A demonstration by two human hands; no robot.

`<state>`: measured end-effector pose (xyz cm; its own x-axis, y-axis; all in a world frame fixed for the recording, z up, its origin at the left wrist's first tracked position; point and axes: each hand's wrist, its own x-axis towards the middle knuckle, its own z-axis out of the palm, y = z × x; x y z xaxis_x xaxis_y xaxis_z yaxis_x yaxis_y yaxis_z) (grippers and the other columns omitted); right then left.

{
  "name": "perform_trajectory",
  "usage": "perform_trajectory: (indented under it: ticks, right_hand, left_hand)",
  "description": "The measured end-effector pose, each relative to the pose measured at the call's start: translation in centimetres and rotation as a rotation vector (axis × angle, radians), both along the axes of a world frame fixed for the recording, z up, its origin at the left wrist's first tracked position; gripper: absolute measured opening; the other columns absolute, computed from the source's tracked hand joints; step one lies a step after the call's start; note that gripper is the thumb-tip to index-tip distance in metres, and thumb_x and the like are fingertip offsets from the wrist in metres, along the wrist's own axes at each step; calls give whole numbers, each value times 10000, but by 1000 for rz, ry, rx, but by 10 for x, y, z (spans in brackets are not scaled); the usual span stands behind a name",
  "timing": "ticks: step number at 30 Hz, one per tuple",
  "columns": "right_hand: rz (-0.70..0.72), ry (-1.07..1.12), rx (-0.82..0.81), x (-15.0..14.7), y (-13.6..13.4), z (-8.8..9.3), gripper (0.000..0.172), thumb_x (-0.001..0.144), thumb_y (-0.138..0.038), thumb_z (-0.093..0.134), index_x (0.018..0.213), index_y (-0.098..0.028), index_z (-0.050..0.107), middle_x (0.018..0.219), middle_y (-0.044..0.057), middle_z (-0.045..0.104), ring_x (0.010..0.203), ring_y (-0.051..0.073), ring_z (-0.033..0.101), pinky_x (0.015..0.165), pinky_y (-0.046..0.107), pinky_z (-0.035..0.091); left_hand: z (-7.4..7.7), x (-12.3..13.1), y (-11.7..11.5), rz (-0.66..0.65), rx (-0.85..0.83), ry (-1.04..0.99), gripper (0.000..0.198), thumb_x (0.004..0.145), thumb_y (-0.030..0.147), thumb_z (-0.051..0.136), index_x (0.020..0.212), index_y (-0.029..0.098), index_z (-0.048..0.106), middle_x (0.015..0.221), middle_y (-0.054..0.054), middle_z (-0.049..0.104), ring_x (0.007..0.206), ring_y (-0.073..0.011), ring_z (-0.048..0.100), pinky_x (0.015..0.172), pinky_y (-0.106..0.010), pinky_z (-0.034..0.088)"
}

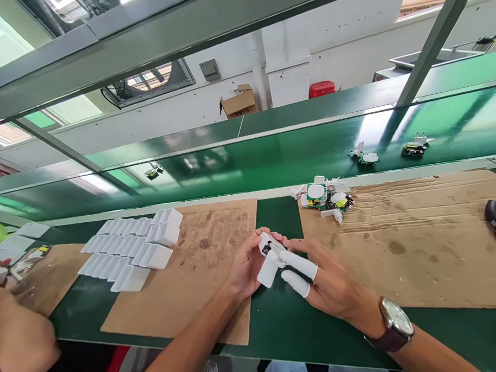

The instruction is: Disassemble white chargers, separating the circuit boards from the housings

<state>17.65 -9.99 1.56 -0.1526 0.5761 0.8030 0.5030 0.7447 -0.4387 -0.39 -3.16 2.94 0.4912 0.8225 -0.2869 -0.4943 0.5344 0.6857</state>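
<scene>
My left hand (245, 264) is closed round a small white plastic charger housing (269, 258) with a dark part showing at its upper end. My right hand (324, 275), white finger cots on two fingers and a brown-strapped watch (395, 324) on its wrist, pinches the same piece from the right. Both hands hover over the green bench (276, 317) between two cardboard sheets. Rows of empty white housings (127, 247) lie on the left cardboard sheet (196, 282). A heap of circuit boards and white plug parts (324, 198) sits at the far edge of the right cardboard sheet (425, 241).
A green conveyor belt (273, 154) runs behind the bench, carrying separate assemblies (365, 156) (414, 148) (153, 172). Another person's hands (7, 318) work at the lower left beside more white parts. A dark tool handle (495, 216) pokes in at the right edge. A metal frame crosses overhead.
</scene>
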Motion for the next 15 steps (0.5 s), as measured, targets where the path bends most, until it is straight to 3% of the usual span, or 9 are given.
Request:
perform_trajectory:
  ticks: [4, 10, 15]
  right_hand:
    - [-28, -79, 15, 1, -3, -3, 354, 945, -93, 594, 1284, -194, 613, 1246, 166, 670, 1106, 261, 677, 879, 433, 631]
    - [-9, -112, 23, 2, -4, -4, 257, 897, -43, 559, 1107, -159, 649, 1229, 188, 654, 1086, 272, 651, 858, 430, 606]
    - [-12, -157, 5, 0, -5, -4, 158, 901, -61, 563, 945, -184, 653, 1118, 145, 659, 897, 228, 608, 740, 379, 529]
  left_hand:
    - [1, 0, 1, 30, -21, 16, 140, 884, 268, 688, 997, 185, 678, 996, -79, 756, 1095, -277, 702, 972, -432, 557]
    - [-1, 0, 3, 49, -68, 12, 120, 886, 254, 669, 977, 181, 697, 996, -80, 759, 1130, -295, 693, 986, -481, 564]
    - [-4, -2, 4, 57, -73, 22, 142, 876, 261, 689, 987, 174, 708, 1013, -80, 757, 1133, -284, 693, 953, -415, 567]
